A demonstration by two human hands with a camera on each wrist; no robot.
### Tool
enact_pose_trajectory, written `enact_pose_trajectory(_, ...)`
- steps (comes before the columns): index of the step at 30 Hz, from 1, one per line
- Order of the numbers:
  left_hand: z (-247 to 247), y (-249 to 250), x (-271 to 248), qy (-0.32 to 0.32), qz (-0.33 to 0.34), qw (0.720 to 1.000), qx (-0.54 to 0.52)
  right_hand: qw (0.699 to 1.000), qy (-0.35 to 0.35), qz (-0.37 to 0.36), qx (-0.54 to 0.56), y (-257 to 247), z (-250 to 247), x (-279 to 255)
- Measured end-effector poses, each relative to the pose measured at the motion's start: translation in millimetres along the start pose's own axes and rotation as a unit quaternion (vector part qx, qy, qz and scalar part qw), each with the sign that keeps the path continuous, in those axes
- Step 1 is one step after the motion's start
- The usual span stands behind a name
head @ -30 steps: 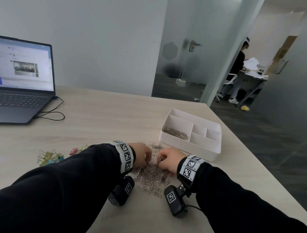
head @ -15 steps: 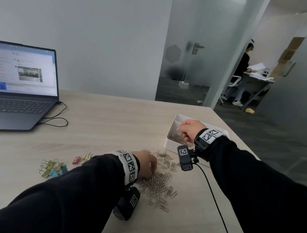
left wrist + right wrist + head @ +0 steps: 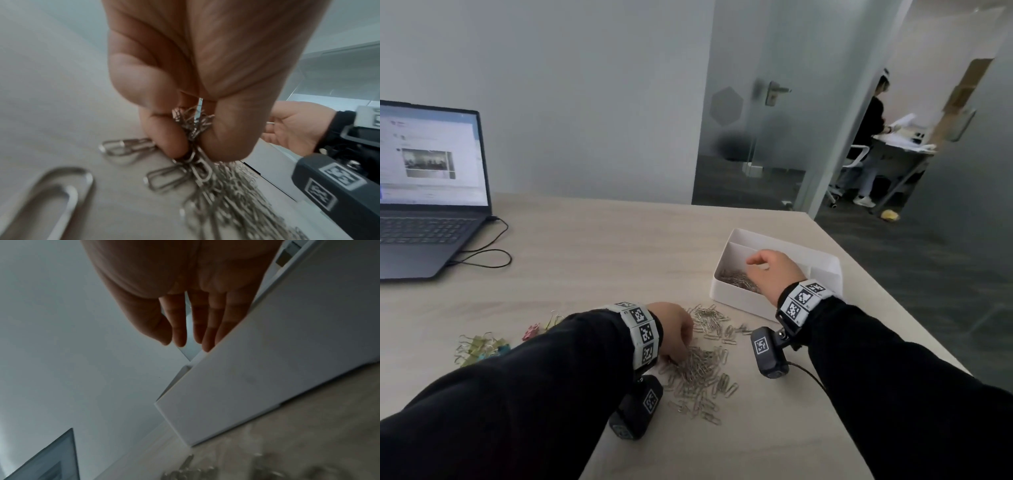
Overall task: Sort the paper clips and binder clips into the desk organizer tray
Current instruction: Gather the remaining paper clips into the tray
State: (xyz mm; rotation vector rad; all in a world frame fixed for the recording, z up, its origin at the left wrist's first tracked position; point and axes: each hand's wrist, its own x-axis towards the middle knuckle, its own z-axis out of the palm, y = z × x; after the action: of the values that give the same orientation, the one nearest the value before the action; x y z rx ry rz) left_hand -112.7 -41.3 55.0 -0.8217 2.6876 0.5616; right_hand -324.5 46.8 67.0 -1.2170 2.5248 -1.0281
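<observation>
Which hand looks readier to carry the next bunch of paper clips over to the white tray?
The left hand. It already pinches a bunch of paper clips at the pile on the table. The right hand hangs open and empty over the tray.

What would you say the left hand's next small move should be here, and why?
Probably lift the left hand and carry its pinched paper clips over to the tray. Its fingers already grip a bunch, and the right hand hangs open over the compartment that already holds clips, apparently empty.
</observation>
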Motion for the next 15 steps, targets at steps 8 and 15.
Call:
enact_pose_trajectory(8, -14.6, 12.3, 12.7, -0.029, -0.011, 0.997, -0.070, 0.999, -0.010, 0.009, -0.029, 45.6, -14.0, -26.6)
enact_pose_trajectory(15, -56.1, 49.8, 53.0, 0.055, 0.004, 0.964, -0.262, 0.999, -0.030, 0.010, -0.025, 54.4, -10.9, -30.1)
